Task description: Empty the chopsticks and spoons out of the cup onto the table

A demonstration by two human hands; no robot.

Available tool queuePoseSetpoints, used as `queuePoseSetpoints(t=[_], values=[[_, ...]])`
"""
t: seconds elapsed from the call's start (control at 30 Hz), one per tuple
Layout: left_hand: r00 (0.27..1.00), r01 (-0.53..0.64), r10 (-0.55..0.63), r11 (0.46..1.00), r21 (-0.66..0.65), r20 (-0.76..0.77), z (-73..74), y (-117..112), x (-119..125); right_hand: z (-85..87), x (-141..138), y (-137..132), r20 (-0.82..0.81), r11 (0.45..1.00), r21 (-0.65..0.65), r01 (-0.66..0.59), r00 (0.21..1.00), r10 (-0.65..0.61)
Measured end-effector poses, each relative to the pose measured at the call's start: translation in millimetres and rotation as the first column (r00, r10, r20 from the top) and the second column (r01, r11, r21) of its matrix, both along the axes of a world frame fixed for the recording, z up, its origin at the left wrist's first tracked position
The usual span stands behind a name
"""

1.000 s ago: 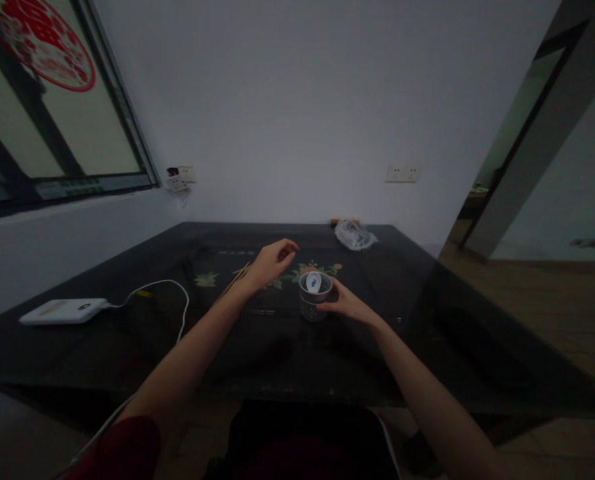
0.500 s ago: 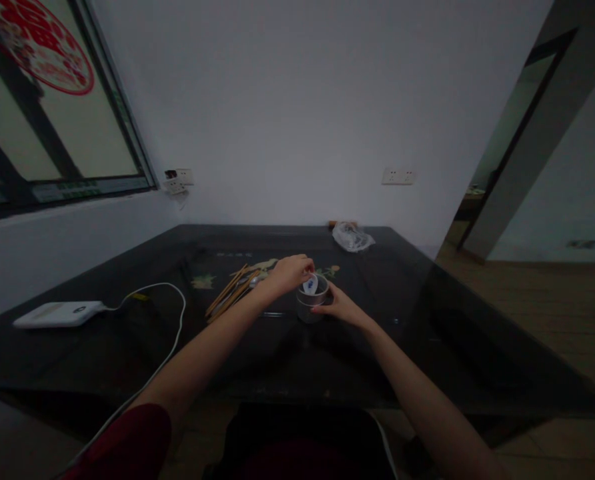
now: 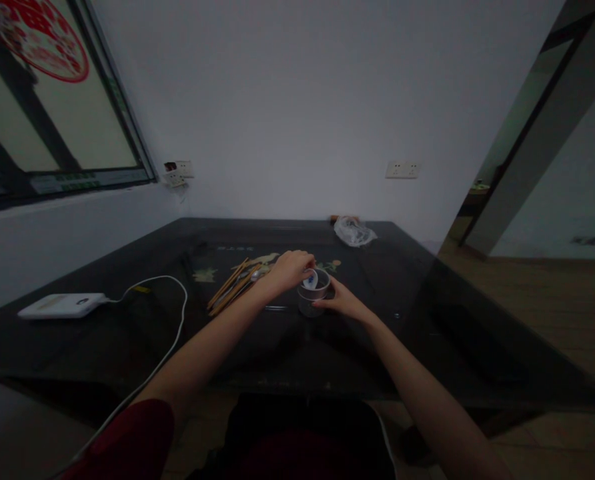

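Observation:
A small grey metal cup (image 3: 310, 305) stands on the dark glass table (image 3: 127, 333) in front of me. A white spoon with a blue pattern (image 3: 310, 280) sticks out of it. My left hand (image 3: 290, 269) reaches over the cup's rim, its fingers pinched on the spoon's bowl. My right hand (image 3: 341, 302) wraps around the cup's right side and holds it. A bundle of wooden chopsticks (image 3: 232, 288) lies on the table just left of my left wrist.
A white flat device (image 3: 62, 305) with a white cable (image 3: 174, 313) lies at the table's left. A crumpled clear plastic bag (image 3: 354, 233) sits at the far edge by the wall. A window is on the left, a doorway on the right.
My left hand came down from above the table to the cup and closed on the spoon. My right hand stayed on the cup.

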State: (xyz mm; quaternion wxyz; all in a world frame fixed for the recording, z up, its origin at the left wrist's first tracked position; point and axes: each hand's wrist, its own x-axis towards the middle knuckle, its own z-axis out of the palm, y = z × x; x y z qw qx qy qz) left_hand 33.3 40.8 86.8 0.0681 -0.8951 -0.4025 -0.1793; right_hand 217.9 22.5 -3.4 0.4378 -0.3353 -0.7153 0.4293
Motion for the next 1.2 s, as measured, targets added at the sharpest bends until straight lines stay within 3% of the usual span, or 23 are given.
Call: queuePoseSetpoints(t=[0.23,0.4,0.53,0.67,0.8,0.93,1.0,1.1,1.2], values=[[0.997,0.037,-0.032,0.995,-0.088,0.064,0.9,-1.7,-3.5,-1.7,0.2,1.7,-0.001,1.000,-0.004,-0.006,1.000,0.006],[0.960,0.082,-0.046,0.990,-0.118,0.276,10.3,1.5,-10.4,-1.5,0.8,1.7,0.008,1.000,-0.009,-0.006,1.000,0.006],[0.848,0.086,-0.015,0.990,-0.110,0.530,27.9,0.6,-25.4,1.7,0.9,-1.3,0.006,1.000,-0.008,-0.005,1.000,0.006],[0.668,0.010,0.091,0.991,-0.131,0.739,34.0,7.7,-65.4,4.4,0.1,-4.5,-0.002,1.000,-0.017,-0.007,1.000,0.007],[0.428,-0.141,0.296,0.955,-0.261,0.854,11.1,21.6,-130.2,6.0,-1.3,-6.6,0.006,0.999,-0.004,0.036,0.999,-0.036],[0.129,-0.224,0.513,0.849,-0.479,0.849,-30.4,31.3,-186.5,7.1,-1.2,-7.9,0.025,0.998,-0.001,0.055,0.998,-0.055],[0.034,-0.227,0.572,0.803,-0.551,0.820,-48.1,34.5,-201.1,7.3,-0.5,-8.3,0.026,0.999,-0.008,0.044,0.999,-0.044],[0.035,-0.194,0.584,0.800,-0.568,0.811,-64.4,38.5,-206.1,7.6,0.4,-8.8,0.026,0.999,-0.011,0.032,0.999,-0.032],[0.128,-0.164,0.597,0.800,-0.577,0.792,-71.6,41.6,-200.4,7.5,0.2,-8.9,0.039,0.999,-0.004,0.045,0.998,-0.045]])
